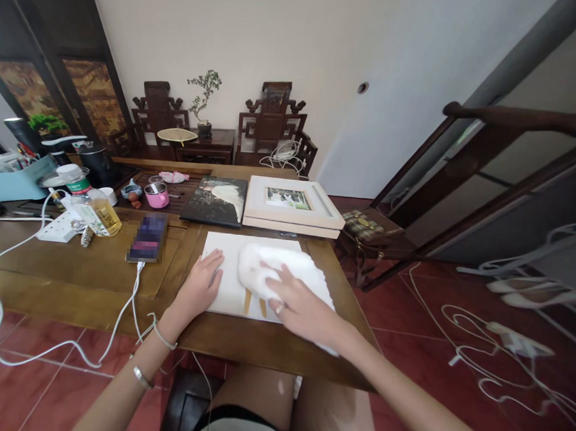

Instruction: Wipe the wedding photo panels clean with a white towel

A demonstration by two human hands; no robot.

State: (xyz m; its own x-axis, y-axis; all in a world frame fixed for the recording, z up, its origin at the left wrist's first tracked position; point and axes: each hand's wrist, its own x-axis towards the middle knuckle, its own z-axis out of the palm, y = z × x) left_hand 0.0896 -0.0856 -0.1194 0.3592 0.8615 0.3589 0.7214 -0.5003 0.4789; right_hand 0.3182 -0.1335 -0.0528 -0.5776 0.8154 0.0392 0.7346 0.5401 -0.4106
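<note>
A white flat panel point(228, 248) lies on the wooden table point(96, 276) in front of me. My left hand point(200, 288) rests flat on the panel's left edge, fingers stretched out. My right hand point(300, 306) presses a white cloth point(285, 270) onto the panel, fingers spread over it. Two thin wooden strips point(254, 304) show under the cloth near the panel's front edge.
Behind the panel are a stacked white picture frame point(293, 206) and a dark painting point(216, 202). A phone point(146, 237) on a white cable, a power strip point(58, 228), a bottle point(99, 213) and a pink cup point(156, 196) sit left. Cables point(504, 336) trail on the red floor, right.
</note>
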